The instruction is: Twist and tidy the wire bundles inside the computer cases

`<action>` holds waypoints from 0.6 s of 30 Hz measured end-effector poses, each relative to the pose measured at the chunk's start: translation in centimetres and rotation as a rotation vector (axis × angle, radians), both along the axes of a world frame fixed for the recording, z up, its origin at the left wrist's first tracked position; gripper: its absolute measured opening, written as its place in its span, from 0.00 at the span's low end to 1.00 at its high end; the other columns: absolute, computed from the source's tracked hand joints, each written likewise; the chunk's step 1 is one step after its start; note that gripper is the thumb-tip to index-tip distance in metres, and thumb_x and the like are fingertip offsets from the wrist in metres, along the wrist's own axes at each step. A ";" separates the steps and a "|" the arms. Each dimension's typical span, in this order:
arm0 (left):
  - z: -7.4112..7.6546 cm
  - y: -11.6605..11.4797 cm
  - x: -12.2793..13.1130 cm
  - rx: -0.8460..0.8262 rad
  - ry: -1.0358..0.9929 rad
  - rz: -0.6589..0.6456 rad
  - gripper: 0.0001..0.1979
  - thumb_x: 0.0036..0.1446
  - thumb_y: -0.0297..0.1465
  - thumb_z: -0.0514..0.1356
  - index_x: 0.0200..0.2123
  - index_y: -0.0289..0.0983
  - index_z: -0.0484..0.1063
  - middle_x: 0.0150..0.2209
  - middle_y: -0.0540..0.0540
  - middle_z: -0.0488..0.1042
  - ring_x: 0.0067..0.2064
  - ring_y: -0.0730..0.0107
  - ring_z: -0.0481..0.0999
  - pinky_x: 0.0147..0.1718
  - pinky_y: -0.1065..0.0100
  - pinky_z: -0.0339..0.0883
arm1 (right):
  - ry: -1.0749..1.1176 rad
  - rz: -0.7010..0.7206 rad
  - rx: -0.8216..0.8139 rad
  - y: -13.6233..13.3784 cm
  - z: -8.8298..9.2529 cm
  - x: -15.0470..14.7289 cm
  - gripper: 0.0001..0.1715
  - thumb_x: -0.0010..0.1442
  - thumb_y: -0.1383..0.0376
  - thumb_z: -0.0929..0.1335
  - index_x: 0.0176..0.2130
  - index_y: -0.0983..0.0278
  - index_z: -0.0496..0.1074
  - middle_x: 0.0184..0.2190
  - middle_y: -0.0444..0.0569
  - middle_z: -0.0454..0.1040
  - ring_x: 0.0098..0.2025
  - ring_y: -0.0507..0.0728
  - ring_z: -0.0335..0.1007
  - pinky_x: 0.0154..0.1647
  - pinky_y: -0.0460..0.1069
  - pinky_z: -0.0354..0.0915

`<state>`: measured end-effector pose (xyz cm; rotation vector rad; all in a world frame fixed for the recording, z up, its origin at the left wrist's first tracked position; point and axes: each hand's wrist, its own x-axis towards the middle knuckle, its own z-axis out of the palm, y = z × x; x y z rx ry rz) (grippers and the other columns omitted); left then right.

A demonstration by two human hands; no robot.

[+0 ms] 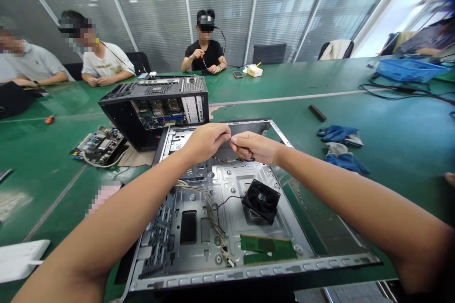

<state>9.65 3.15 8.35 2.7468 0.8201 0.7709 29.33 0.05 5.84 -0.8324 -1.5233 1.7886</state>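
Above the far side of an open computer case [227, 267], my left hand [210, 141] and my right hand [251, 147] meet fingertip to fingertip. Both are closed in a pinch, and whatever lies between the fingers is too small to make out. A thin dark and orange wire [219, 159] shows just below them; I cannot tell whether either hand has hold of it. Inside the case lie a black cooling fan [262, 200] with its cable, two green memory sticks [266, 245] and a bundle of pale cables [209, 208].
Behind stands a second computer case [152, 87], with a motherboard [101, 144] to its left. Blue gloves [343, 151] and a dark bar [317, 112] lie on the right of the green table [249, 90]. A blue basket [408, 70] sits farther off. Several people sit around the table.
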 end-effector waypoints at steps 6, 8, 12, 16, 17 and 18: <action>-0.1 0.0 -0.1 -0.005 -0.024 0.002 0.07 0.62 0.31 0.54 0.35 0.37 0.70 0.32 0.48 0.73 0.34 0.69 0.71 0.34 0.69 0.61 | 0.004 -0.028 0.010 -0.1 -0.1 -0.2 0.18 0.64 0.57 0.65 0.27 0.65 0.66 0.12 0.35 0.54 0.15 0.46 0.45 0.18 0.44 0.45; -0.1 0.0 -0.1 0.009 -0.044 0.000 0.06 0.62 0.31 0.55 0.36 0.37 0.70 0.32 0.48 0.74 0.34 0.70 0.71 0.35 0.69 0.61 | 0.013 -0.031 -0.021 -0.3 0.2 -0.2 0.18 0.63 0.56 0.65 0.27 0.66 0.66 0.13 0.36 0.55 0.15 0.46 0.47 0.17 0.43 0.46; -0.2 0.0 -0.2 0.044 -0.101 -0.013 0.06 0.61 0.30 0.56 0.40 0.37 0.71 0.37 0.47 0.75 0.36 0.70 0.72 0.37 0.69 0.63 | 0.027 -0.039 -0.104 -0.6 0.9 -0.4 0.18 0.61 0.56 0.68 0.28 0.67 0.67 0.17 0.39 0.62 0.18 0.46 0.57 0.17 0.41 0.53; -0.1 0.0 -0.3 0.075 -0.095 -0.029 0.07 0.62 0.31 0.54 0.37 0.36 0.71 0.34 0.47 0.74 0.37 0.69 0.72 0.38 0.68 0.64 | 0.046 -0.031 -0.173 -0.8 1.4 -0.4 0.16 0.61 0.56 0.68 0.30 0.67 0.68 0.19 0.40 0.66 0.18 0.46 0.62 0.17 0.41 0.60; 0.0 -0.1 -0.4 0.073 -0.090 -0.028 0.07 0.62 0.31 0.54 0.37 0.36 0.71 0.34 0.47 0.74 0.37 0.69 0.72 0.38 0.68 0.64 | 0.047 -0.017 -0.193 -0.8 1.5 -0.4 0.16 0.61 0.56 0.68 0.31 0.67 0.67 0.19 0.40 0.67 0.18 0.46 0.63 0.18 0.42 0.63; 0.0 -0.1 -0.4 0.069 -0.084 -0.026 0.07 0.63 0.31 0.53 0.37 0.36 0.71 0.34 0.47 0.74 0.37 0.69 0.72 0.37 0.68 0.63 | 0.048 0.002 -0.215 -0.8 1.6 -0.4 0.15 0.61 0.56 0.68 0.31 0.66 0.67 0.20 0.40 0.67 0.19 0.47 0.65 0.21 0.43 0.66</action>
